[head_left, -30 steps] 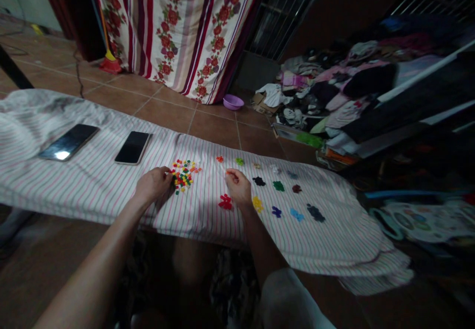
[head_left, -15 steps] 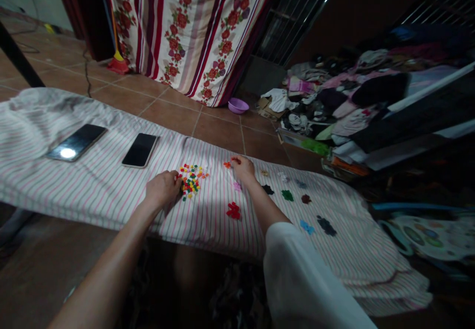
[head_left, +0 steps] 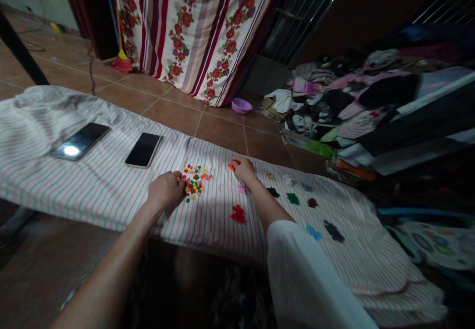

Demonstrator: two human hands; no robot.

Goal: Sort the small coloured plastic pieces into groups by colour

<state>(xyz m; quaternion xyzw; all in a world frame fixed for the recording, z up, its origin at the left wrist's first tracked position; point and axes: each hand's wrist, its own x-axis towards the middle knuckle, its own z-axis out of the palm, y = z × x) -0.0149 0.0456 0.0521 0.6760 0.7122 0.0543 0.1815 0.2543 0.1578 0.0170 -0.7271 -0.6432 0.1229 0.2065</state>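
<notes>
Your right hand [head_left: 245,169] is at the orange bits [head_left: 230,166] on the far side of the cloth [head_left: 208,220], its thumb and fingertips drawn close together beside them. That grip looks nearly closed, but you cannot tell from here whether a bit is pinched in it. Your left hand [head_left: 166,190] rests at the left edge of the mixed pile [head_left: 193,185], fingers curled, the tips by the nearest bits; how far that grip is open, and whether it has hold of anything, cannot be told.

The mixed pile lies between your two hands, with red, yellow, green, orange and white bits loosely spread. Just under your right wrist are the pink bits [head_left: 241,188], and nearer you the red bits [head_left: 238,214]. Right of your forearm lie small heaps: tan [head_left: 269,174], white [head_left: 288,179] and grey [head_left: 307,187] in the far row; black [head_left: 273,192], green [head_left: 293,199] and brown [head_left: 312,203] in the middle; blue [head_left: 313,232] and dark grey [head_left: 334,231] nearest you. Your right arm and sleeve [head_left: 297,264] cover part of the cloth there.

Two phones [head_left: 143,150] lie flat, left of the pile and well apart from it.
</notes>
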